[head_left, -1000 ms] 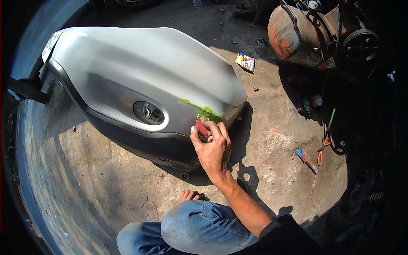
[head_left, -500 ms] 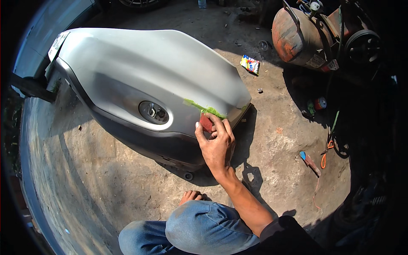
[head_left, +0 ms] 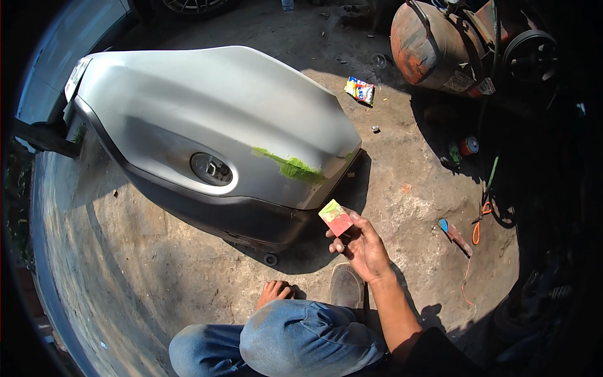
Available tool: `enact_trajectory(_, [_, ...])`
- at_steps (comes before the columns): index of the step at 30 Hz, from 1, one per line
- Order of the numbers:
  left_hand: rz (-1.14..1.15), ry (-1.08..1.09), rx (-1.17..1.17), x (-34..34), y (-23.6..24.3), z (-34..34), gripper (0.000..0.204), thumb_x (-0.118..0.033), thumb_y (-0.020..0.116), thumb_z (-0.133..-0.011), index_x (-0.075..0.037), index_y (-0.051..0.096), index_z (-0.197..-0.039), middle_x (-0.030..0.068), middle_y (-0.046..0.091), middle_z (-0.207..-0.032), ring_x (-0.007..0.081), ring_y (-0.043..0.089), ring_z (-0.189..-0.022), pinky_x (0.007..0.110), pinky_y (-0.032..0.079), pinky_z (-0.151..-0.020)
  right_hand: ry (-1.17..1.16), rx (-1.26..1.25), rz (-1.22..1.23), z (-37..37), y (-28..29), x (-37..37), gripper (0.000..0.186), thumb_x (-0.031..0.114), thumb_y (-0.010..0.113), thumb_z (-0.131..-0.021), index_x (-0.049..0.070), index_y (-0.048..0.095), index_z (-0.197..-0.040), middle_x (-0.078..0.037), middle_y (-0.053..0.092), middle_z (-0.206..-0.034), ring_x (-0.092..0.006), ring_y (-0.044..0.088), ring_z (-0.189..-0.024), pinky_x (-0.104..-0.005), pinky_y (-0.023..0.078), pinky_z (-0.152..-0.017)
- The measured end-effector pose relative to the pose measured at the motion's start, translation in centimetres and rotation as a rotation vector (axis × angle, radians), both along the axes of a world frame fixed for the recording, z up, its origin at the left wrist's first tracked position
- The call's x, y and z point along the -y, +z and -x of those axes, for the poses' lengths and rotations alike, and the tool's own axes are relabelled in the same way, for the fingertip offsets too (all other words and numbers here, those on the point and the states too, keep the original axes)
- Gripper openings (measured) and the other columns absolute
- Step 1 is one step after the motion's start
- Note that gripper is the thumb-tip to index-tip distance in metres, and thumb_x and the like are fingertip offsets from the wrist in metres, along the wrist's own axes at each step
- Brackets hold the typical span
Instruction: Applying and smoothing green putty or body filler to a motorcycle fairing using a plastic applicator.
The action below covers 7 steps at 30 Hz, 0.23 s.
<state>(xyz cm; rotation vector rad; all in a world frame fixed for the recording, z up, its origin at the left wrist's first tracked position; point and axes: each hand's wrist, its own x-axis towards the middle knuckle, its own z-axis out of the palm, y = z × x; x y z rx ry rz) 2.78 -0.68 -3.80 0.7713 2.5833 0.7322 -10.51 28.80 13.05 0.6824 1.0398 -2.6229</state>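
Note:
My right hand (head_left: 363,246) pinches a small, flat red putty spreader (head_left: 336,218) with yellow-green filler smeared over its upper part. It is held off the lower right end of a silver car bumper (head_left: 207,100). A ragged strip of green filler (head_left: 295,168) lies on the bumper's side, right of the round fog light (head_left: 211,169). My left hand (head_left: 274,291) shows beyond my knee with its fingers curled. Its palm is hidden, and I cannot make out what it may hold.
A rusty compressor tank (head_left: 418,47) stands far right. A colourful packet (head_left: 360,91), a can (head_left: 468,146), an orange-handled tool (head_left: 482,223) and a blue-tipped scraper (head_left: 455,237) lie on the concrete. My shoe (head_left: 347,288) is near my right hand.
My right hand has drawn back from the bumper, down and to the right, and turned so the spreader's filler-covered face shows. The filler strip is uncovered. The view has shifted slightly.

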Motion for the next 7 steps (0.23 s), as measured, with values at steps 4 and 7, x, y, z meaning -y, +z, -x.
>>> enact_trajectory(4, [-0.010,0.019,-0.007,0.0,0.8,0.4,0.034,-0.023,0.075,-0.083,-0.010,0.068,-0.113,0.0137,0.062,-0.117,0.0314,0.056,-0.112,0.045,0.045,-0.098,-0.009,-0.026,0.305,-1.7,-1.5,-2.5,0.050,0.043,0.057,-0.104,-0.001,0.062,-0.128,-0.023,0.071,-0.103,-0.0156,0.060,-0.068,-0.0383,0.054,-0.074])
enact_trajectory(7, [-0.003,-0.012,-0.006,-0.5,-0.2,0.2,0.036,-0.024,0.076,-0.082,-0.009,0.068,-0.114,0.0142,0.062,-0.117,0.0322,0.056,-0.112,0.047,0.044,-0.098,-0.028,-0.010,0.301,-2.6,-0.9,-4.0,0.052,0.044,0.059,-0.104,-0.002,0.062,-0.129,-0.022,0.071,-0.106,-0.0159,0.060,-0.068,-0.0385,0.054,-0.074])
